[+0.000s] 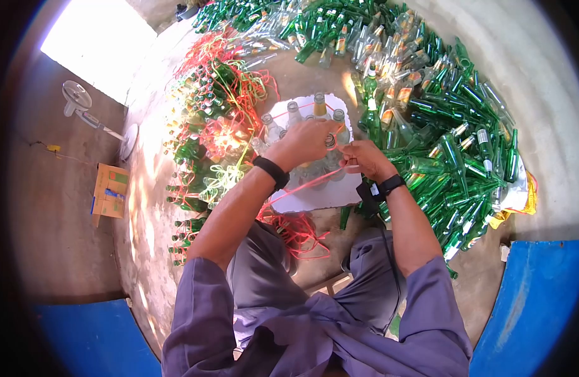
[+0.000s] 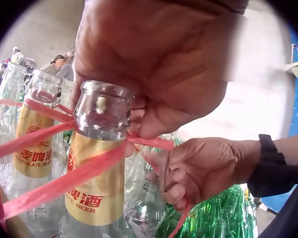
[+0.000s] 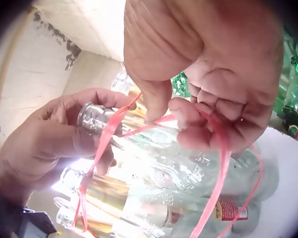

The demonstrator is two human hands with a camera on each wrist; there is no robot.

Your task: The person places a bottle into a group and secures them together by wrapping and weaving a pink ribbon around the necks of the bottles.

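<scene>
Two hands meet at the centre of the head view, above a cluster of clear glass bottles (image 1: pixel 319 107) standing upright on a white, rough-edged sheet (image 1: pixel 292 202).

Left hand (image 1: pixel 305 143): thumb and fingers curled round the neck of a gold-labelled clear bottle (image 2: pixel 94 191), foremost in the left wrist view. Right hand (image 1: pixel 368 158): thumb and forefinger pinch a flat red plastic ribbon (image 2: pixel 64 181) just beside that neck; remaining fingers bent inward.

Ribbon position: crosses the gold labels at left and centre of the left wrist view; a slack-looking length hangs below the right hand. Whether a knot is finished cannot be told.

Failure modes, as judged:
1. Ribbon creeping up and off a neck — likely cause: smooth glass, tapered shape, pull directed upward.
2. Outer bottle tipping — cause: a hard sideways tug while only one neck is steadied.
3. Strand splitting or slipping from the pinch; the ribbon looks thin and slick.
4. Snagging — a loose tangle of red ribbon (image 1: pixel 299 237) lies below the sheet, close to the knees.
5. Knocks against the heap of green glass bottles (image 1: pixel 449 157) at right, should an elbow swing wide.
</scene>
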